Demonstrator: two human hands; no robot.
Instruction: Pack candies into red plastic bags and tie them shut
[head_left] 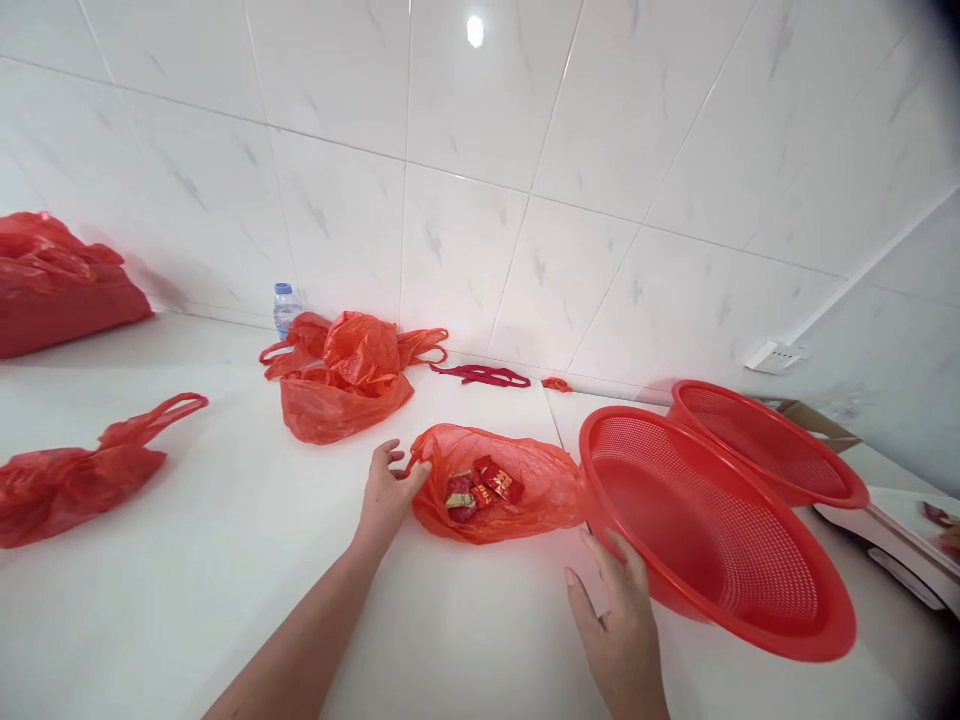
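Left hand (pixel 386 490), grip clamped on one red bag (pixel 536 490), right hand (pixel 624 622), grip apart, near two red baskets (pixel 697 525)

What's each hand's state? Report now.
Left hand: at the edge of the open red bag; grip cannot be told.
Right hand: open, holding nothing, beside the nearer basket.

The person's left hand (pixel 388 490) touches the near end of an open red bag (pixel 544 490), though whether it grips the plastic is hard to tell. Small packets (pixel 501 480) lie inside, right of that hand. The right hand (pixel 619 610), fingers spread, is just beside a red basket (pixel 795 640). Beyond the left hand are bundled bags (pixel 345 405) and a bottle (pixel 284 308).
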